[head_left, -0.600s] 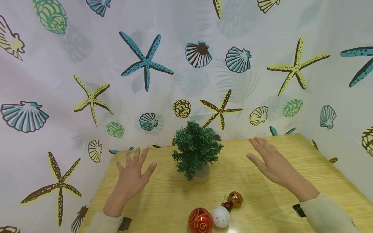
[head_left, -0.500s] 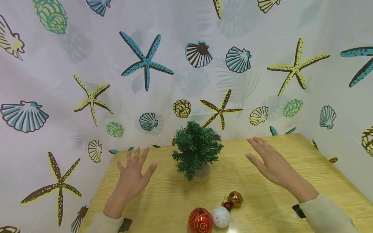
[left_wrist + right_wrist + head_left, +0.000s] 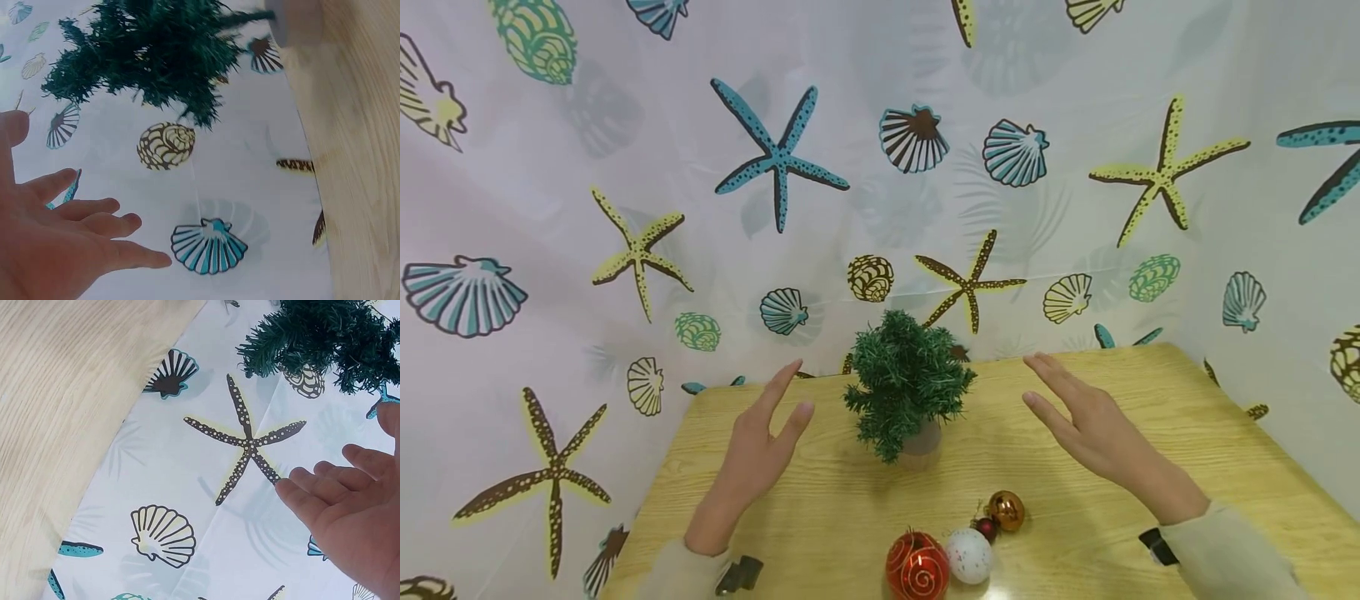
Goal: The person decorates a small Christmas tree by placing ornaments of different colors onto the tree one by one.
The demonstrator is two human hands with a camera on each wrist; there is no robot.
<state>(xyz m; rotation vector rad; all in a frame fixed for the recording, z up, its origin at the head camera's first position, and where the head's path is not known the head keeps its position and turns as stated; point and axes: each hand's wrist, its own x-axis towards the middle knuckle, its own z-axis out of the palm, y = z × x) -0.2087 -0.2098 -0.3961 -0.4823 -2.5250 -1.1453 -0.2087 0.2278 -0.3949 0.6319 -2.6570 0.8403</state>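
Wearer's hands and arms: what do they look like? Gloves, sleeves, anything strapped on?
Left hand and right hand are both bare: no gloves, no rings visible. Left sleeve and right sleeve are plain cream. Each cuff has a small black piece; its exact type isn't clear. No cables visible.

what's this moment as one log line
left hand: holds nothing | right hand: holds nothing | green tree: upright, untouched | four baubles: on table
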